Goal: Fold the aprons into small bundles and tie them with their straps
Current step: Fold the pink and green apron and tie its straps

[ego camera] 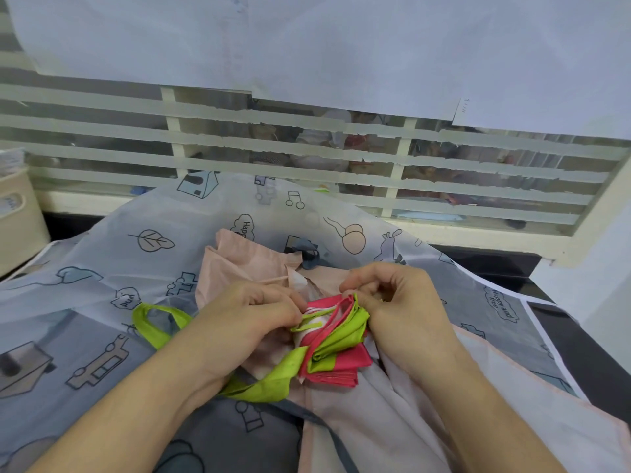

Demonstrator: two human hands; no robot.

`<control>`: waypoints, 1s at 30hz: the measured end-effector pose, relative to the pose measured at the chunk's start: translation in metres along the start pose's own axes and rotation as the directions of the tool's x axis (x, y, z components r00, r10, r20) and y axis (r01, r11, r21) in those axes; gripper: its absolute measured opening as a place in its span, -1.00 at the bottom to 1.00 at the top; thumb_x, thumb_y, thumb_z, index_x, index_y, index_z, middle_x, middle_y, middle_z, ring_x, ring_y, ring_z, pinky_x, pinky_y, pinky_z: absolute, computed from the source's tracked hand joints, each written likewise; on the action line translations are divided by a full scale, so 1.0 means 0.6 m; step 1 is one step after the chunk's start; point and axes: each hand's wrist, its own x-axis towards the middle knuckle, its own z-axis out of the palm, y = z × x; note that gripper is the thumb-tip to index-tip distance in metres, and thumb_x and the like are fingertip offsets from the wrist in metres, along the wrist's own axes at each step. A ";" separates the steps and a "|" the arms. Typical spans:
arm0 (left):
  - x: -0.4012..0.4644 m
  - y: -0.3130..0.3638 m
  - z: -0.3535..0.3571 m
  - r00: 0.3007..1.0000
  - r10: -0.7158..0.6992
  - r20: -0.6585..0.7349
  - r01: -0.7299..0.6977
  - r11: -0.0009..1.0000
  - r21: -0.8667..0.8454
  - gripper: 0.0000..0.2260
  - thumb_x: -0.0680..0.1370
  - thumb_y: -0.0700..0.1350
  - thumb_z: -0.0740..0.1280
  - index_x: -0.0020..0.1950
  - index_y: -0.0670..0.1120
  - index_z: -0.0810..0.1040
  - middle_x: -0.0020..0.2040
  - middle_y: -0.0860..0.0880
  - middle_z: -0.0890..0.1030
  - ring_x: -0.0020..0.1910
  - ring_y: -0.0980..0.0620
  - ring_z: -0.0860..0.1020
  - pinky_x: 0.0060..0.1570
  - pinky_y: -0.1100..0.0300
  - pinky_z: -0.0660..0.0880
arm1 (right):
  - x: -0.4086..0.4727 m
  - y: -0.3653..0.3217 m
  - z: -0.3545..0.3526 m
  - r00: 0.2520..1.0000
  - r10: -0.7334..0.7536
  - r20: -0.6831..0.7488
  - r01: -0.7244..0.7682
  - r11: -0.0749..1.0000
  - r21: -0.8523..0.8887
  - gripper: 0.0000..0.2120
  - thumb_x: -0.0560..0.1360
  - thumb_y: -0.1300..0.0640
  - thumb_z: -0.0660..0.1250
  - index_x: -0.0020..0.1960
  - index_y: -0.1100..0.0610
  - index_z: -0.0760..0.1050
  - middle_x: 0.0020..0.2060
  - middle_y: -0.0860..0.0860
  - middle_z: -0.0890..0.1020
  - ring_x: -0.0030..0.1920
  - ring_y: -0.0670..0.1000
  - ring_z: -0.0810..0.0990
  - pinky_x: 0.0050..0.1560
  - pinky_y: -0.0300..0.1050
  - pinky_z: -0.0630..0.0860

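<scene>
Pink-and-green apron bundle (333, 339), crumpled small, lies on spread printed aprons (170, 254). Left hand (252, 312) pinches its white-green edge; right hand (392, 298) fingers curl on the top. Green strap (157, 322) trails left.

both hands – left hand (252, 312), right hand (392, 302) – pinch a folded pink-and-green apron bundle (333, 349), its green strap (153, 324) trailing left.
</scene>
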 end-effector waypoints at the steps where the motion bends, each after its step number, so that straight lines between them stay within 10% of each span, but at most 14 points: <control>1: -0.001 0.001 -0.003 1.000 0.007 -0.012 -0.006 1.000 0.016 -0.88 0.35 -0.16 0.43 -0.25 -0.20 0.72 -0.05 -0.03 0.70 -0.07 -0.03 0.61 0.05 0.05 0.47 | 0.002 0.002 -0.001 1.000 -0.009 -0.011 0.009 0.999 -0.037 -0.74 0.52 0.38 0.46 -0.19 0.04 0.70 -0.36 0.12 0.62 -0.34 -0.08 0.55 -0.26 -0.26 0.54; 11: -0.013 0.006 -0.004 0.987 0.138 0.086 -0.129 0.985 -0.112 -0.89 0.48 -0.13 0.50 -0.15 -0.18 0.75 0.02 -0.19 0.73 -0.03 0.01 0.66 0.05 0.18 0.54 | 0.001 -0.001 -0.005 0.991 -0.115 0.066 0.129 0.947 -0.294 -0.82 0.47 0.19 0.56 -0.17 -0.06 0.65 -0.37 -0.05 0.61 -0.29 -0.11 0.58 -0.25 -0.33 0.45; 21: -0.005 -0.006 0.017 0.997 0.081 -0.010 -0.081 0.996 0.021 -0.73 0.61 -0.01 0.39 -0.18 -0.16 0.69 -0.34 -0.10 0.56 -0.34 -0.01 0.46 -0.24 0.11 0.43 | -0.007 -0.013 -0.011 0.980 -0.159 0.120 0.195 0.892 -0.407 -0.76 0.40 -0.06 0.62 -0.30 -0.06 0.58 -0.33 -0.04 0.62 -0.28 -0.08 0.55 -0.28 -0.29 0.46; 30: 0.005 -0.016 0.017 0.999 0.037 -0.009 -0.038 0.991 -0.127 -0.80 0.55 -0.10 0.40 -0.16 -0.18 0.74 -0.22 -0.15 0.70 -0.33 0.07 0.54 -0.35 0.25 0.53 | -0.009 -0.021 -0.018 0.970 -0.105 0.217 0.133 0.985 -0.115 -0.76 0.48 0.33 0.51 -0.15 -0.01 0.73 -0.27 -0.01 0.72 -0.17 0.11 0.66 -0.10 0.00 0.63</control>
